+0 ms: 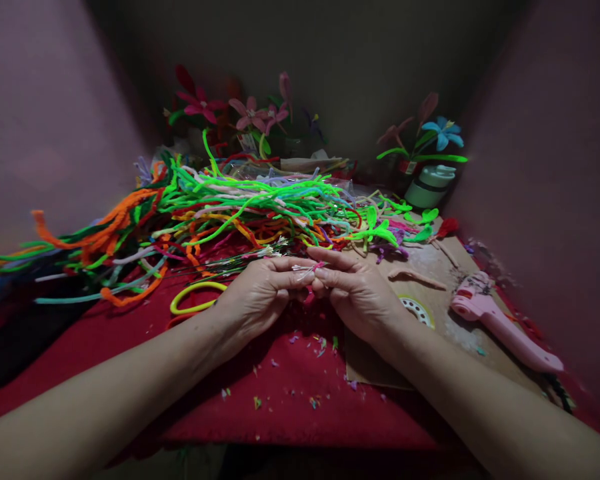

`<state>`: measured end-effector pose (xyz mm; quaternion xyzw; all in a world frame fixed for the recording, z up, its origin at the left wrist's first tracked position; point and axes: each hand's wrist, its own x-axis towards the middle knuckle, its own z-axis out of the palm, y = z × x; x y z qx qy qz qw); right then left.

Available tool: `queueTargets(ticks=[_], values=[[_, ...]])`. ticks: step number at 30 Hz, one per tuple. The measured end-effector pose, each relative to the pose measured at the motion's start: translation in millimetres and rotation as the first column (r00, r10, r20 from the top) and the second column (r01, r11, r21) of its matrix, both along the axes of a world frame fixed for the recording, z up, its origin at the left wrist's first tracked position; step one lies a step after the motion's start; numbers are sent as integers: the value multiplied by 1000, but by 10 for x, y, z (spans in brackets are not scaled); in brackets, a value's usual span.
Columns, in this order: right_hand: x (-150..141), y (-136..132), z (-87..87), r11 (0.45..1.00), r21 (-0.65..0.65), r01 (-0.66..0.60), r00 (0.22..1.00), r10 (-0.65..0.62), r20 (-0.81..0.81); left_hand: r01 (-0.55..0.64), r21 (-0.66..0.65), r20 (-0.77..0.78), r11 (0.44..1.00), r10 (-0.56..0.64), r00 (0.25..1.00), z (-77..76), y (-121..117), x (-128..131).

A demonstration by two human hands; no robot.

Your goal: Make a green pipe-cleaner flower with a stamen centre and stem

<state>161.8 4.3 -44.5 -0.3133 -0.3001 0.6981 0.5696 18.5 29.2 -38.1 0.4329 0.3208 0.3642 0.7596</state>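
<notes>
the one view looks from the person's head, facing forward and steeply down over the red-covered table [215,417]. it sits above the near edge, which runs across low in the frame, and roughly midway between the two forearms [130,393], which enter from the bottom corners. it is near enough that the left hand [257,290] and right hand [363,293] lie close to the centre, yet wide enough to reach past the surface's far side to the dark back wall [340,53].

Lies dimly lit between a mauve left wall [40,100] and right wall [555,133], with a dark back wall [305,47] behind a red-covered table [205,413].
</notes>
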Motion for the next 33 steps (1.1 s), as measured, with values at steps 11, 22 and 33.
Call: queueTargets(ticks=[11,22,33], values=[[39,18,5,996,-43,-77,997,77,-6,-42,120,-84,992,52,995,46,0,-4],[67,10,39,988,-43,-150,989,150,-18,12,363,-282,932,97,954,196,-43,-63],[71,-7,49,991,-6,-135,986,135,101,-5,551,-422,835,283,861,281,-59,-74]])
